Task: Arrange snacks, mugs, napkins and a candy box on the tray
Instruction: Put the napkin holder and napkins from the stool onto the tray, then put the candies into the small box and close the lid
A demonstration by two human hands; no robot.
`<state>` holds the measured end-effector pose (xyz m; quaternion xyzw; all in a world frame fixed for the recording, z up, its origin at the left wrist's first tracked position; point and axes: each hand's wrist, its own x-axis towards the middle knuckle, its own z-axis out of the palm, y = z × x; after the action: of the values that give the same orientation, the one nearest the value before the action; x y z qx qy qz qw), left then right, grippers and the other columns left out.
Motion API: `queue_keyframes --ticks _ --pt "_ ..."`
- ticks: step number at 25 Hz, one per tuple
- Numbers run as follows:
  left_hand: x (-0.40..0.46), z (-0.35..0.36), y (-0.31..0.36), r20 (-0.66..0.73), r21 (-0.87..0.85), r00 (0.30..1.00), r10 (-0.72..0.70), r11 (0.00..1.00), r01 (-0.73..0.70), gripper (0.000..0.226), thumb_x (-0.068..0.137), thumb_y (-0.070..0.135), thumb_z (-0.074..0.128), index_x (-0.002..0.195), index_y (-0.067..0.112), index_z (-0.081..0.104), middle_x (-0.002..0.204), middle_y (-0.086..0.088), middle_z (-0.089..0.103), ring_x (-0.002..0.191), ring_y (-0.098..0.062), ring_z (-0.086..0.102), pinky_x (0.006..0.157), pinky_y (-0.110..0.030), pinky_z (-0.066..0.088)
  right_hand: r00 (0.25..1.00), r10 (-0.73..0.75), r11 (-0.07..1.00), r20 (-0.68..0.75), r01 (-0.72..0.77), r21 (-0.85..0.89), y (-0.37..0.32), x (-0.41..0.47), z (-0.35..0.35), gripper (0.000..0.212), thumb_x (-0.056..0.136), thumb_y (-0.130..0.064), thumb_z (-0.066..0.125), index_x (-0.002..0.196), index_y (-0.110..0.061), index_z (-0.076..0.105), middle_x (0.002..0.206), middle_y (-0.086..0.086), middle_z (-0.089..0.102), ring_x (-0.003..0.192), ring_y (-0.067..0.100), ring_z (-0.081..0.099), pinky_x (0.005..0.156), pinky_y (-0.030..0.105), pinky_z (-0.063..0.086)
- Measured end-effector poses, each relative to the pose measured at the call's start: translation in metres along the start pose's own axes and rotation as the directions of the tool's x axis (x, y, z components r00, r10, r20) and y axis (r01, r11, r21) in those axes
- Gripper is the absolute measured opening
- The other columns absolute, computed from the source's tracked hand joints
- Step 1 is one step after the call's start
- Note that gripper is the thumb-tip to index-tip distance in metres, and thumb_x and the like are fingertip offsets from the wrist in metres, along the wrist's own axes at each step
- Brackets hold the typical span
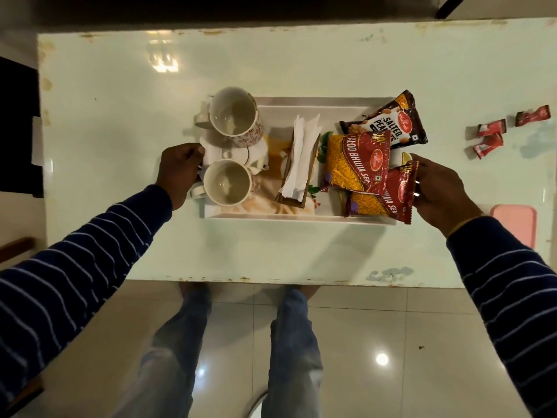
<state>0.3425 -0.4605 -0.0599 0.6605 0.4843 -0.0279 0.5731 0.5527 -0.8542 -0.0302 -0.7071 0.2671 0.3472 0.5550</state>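
Striped sleeves reach over the tray (301,220): left hand (179,173) closed at its edge beside the mugs (227,182), right hand (437,188) pinching a sev packet (388,194), apparently squaring the load.

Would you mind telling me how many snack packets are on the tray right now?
3: a salted peanuts packet at the far right corner, an aloo bhujia packet beside the napkins, and a second bhujia packet under the right hand. More may be hidden.
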Motion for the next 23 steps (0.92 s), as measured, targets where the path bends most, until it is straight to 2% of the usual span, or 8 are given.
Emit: queue_keyframes --ticks 6,8,10,11,13,16,19,23 --pt "-0.009 0.005 0.003 -0.086 -0.034 0.996 0.01 0.999 -0.013 0.022 0.096 0.023 0.054 0.109 0.008 0.063 0.081 0.002 0.062 0.066 -0.013 0.055 0.058 -0.025 0.05 0.996 -0.082 0.995 -0.04 0.08 -0.066 0.001 -0.007 -0.002 0.023 0.092 -0.019 0.066 0.113 -0.02 0.075 0.091 0.002 0.077 0.075 0.018 0.072 0.062 0.028 0.057" --pt "-0.013 0.004 0.007 -0.159 -0.049 0.987 0.007 0.999 -0.015 0.026 0.096 0.025 0.052 0.114 0.007 0.059 0.096 -0.002 0.065 0.079 -0.018 0.061 0.069 -0.034 0.055 0.967 -0.207 0.963 -0.151 0.174 -0.207 0.006 -0.018 -0.011 0.032 0.094 -0.017 0.061 0.124 -0.017 0.07 0.108 0.006 0.075 0.09 0.024 0.073 0.077 0.037 0.061" --pt "-0.029 0.005 0.014 -0.293 0.046 0.954 0.062 0.998 -0.05 0.033 0.097 0.034 0.051 0.117 0.009 0.059 0.117 -0.006 0.065 0.101 -0.021 0.063 0.09 -0.039 0.052 0.876 -0.437 0.856 -0.204 0.336 -0.393 0.015 -0.039 -0.033 0.031 0.094 -0.019 0.059 0.123 -0.018 0.07 0.113 -0.001 0.073 0.093 0.017 0.071 0.086 0.02 0.056" --pt "-0.04 0.007 0.018 -0.345 0.121 0.928 0.143 0.987 -0.107 0.036 0.097 0.038 0.051 0.119 0.011 0.059 0.121 -0.007 0.063 0.104 -0.016 0.061 0.092 -0.029 0.05 0.814 -0.541 0.786 -0.213 0.398 -0.473 0.02 -0.052 -0.047 0.03 0.094 -0.021 0.06 0.122 -0.018 0.07 0.113 -0.007 0.07 0.093 0.011 0.068 0.082 0.006 0.049" --pt "-0.067 0.018 0.032 -0.343 0.287 0.851 0.397 0.907 -0.308 0.028 0.098 0.04 0.051 0.116 0.019 0.059 0.118 0.0 0.062 0.102 -0.006 0.056 0.086 -0.019 0.047 0.719 -0.653 0.685 -0.236 0.429 -0.588 0.033 -0.073 -0.08 0.033 0.092 -0.023 0.063 0.124 -0.019 0.067 0.117 -0.009 0.064 0.1 0.001 0.058 0.085 -0.001 0.039" --pt "-0.106 0.047 0.063 -0.159 0.437 0.666 0.729 0.657 -0.615 0.025 0.096 0.034 0.059 0.118 0.041 0.048 0.114 0.02 0.053 0.111 -0.009 0.05 0.089 -0.028 0.044 0.751 -0.615 0.605 -0.24 0.254 -0.755 0.057 -0.083 -0.121 0.057 0.086 -0.033 0.072 0.138 -0.019 0.053 0.143 0.006 0.052 0.128 0.024 0.048 0.108 0.037 0.037" --pt "-0.14 0.113 0.083 0.131 0.343 0.468 0.874 0.403 -0.849 0.035 0.088 0.031 0.071 0.119 0.022 0.057 0.119 0.011 0.055 0.113 -0.016 0.049 0.097 -0.031 0.043 0.837 -0.484 0.555 -0.257 0.067 -0.829 0.068 -0.087 -0.141 0.086 0.079 -0.048 0.078 0.149 -0.025 0.035 0.159 0.012 0.031 0.14 0.042 0.034 0.107 0.061 0.034" --pt "-0.188 0.215 0.083 0.532 0.187 0.499 0.684 0.48 -0.857 0.063 0.081 0.04 0.077 0.13 0.01 0.05 0.13 -0.01 0.054 0.123 -0.02 0.049 0.103 -0.036 0.044 0.841 -0.485 0.529 -0.241 0.063 -0.846 0.077 -0.074 -0.15 0.091 0.076 -0.053 0.078 0.149 -0.027 0.031 0.161 0.013 0.026 0.139 0.043 0.035 0.106 0.063 0.036"
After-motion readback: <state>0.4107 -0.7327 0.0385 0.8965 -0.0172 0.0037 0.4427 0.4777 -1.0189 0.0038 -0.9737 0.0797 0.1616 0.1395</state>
